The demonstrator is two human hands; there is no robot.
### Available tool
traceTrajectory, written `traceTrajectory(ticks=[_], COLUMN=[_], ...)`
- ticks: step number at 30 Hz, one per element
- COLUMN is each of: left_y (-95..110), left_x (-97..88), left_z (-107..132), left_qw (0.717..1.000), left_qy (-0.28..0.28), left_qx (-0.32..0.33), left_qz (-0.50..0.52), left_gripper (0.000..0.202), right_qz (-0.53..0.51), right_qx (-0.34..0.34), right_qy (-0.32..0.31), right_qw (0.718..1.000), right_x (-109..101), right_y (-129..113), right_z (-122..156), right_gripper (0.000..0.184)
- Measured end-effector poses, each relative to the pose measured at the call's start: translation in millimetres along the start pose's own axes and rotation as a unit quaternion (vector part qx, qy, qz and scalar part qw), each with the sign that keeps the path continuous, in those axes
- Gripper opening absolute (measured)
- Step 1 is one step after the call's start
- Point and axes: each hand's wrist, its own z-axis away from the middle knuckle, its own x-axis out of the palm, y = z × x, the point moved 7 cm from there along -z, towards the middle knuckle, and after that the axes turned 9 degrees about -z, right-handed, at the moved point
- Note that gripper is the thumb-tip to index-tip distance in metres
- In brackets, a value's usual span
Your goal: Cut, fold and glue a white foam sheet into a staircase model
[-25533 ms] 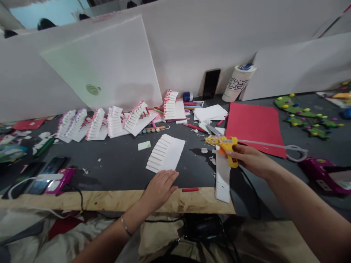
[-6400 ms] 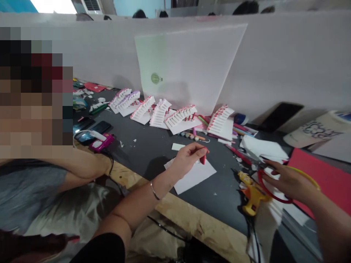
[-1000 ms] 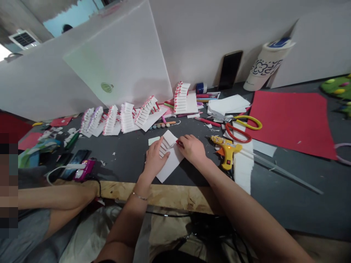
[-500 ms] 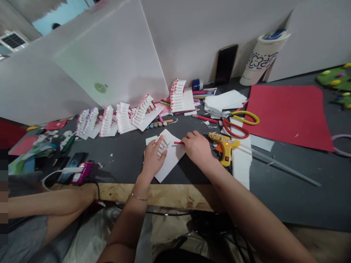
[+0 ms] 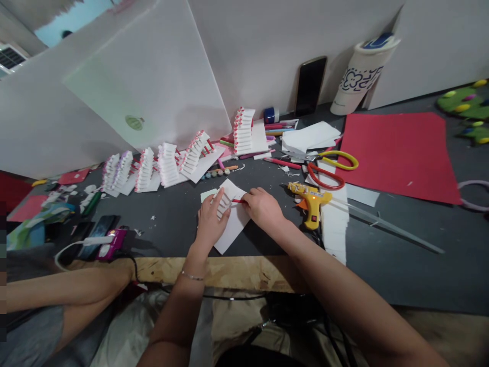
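Note:
A white folded card lies at the table's near edge, with a small slatted white paper piece on it. My left hand holds this piece between index finger and thumb, partly covering it. My right hand is closed on a thin red stick. The stick's free end points left, at the slatted piece's right side; whether it touches, I cannot tell. Behind my hands stands a row of similar slatted white pieces with pink or red tips, one of them propped on red sticks.
Right of my hands lie a yellow glue gun, scissors with red and yellow handles, and a red sheet. A phone and a white cup stand behind. Another person's arm is at the left, near a purple power adapter.
My right hand has moved left, bringing the red stick closer to the slatted piece. My left hand stays on the piece. The whole view has shifted slightly.

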Motion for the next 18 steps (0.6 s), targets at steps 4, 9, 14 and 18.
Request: traceTrajectory(ticks=[4,9,14,18], left_y=[0.1,1.6,1.8,2.8], left_x=[-0.6,-1.0,-1.8,-3.1], left_z=[-0.3,-0.7,0.0,0.3], left_qw=[1.0,1.0,1.0,1.0], left_qy=[-0.002,-0.003,0.009,0.006], left_qx=[-0.003,0.0,0.004,0.004], left_qz=[-0.002,-0.002,0.0,0.0], left_gripper=[0.061,0.061,0.061,0.062], right_qz=[0.002,0.006,0.009,0.014], right_qx=[0.001,-0.003,-0.004,0.0], right_qy=[0.0,-0.001,-0.002,0.002], right_qw=[1.0,1.0,1.0,1.0], right_x=[1.7,5.5,7.4,4.8], right_y=[0.1,-2.0,-4.3,-3.7], right_z=[-1.3,-3.6,-4.7,-3.9], right_gripper=[0.027,0.026,0.026,0.024])
